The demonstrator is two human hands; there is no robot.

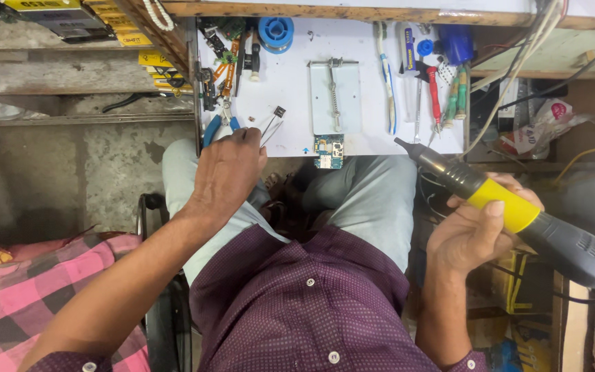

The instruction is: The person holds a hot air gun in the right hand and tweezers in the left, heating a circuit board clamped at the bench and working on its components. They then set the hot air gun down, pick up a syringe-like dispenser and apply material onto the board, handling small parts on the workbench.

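- The left hand (pixel 227 172) reaches to the near edge of the white counter (pixel 290 83); its fingers (pixel 246 136) are pinched together on the near end of a pair of tweezers (pixel 270 127), whose tips point away toward the counter's middle.
- The right hand (pixel 480 231) is wrapped shut around the yellow band of a black hot-air gun (pixel 518 213); the nozzle points up-left, held off the counter's near right edge and touching nothing.
- A small blue circuit board (pixel 329 151) lies at the counter's near edge, between the two hands, below a grey metal holder plate (pixel 335 96) with a spring clamp.
- Judged from this, lifting the tweezers well means pinching them close to mid-length so the tips stay steady, and keeping the gun's nozzle turned away from the legs and the cables at right until the tweezers are over the board.
- Count on the counter: one circuit board, one holder plate, one pair of tweezers, one blue-handled pair of pliers (pixel 216 126) just left of the left hand, one blue solder spool (pixel 275 31) at the far edge, one red-handled screwdriver (pixel 434 93) among tools at right.
- More tools are piled at far left; too tangled to count.
- A pink checked cloth (pixel 29 289) lies lower left.
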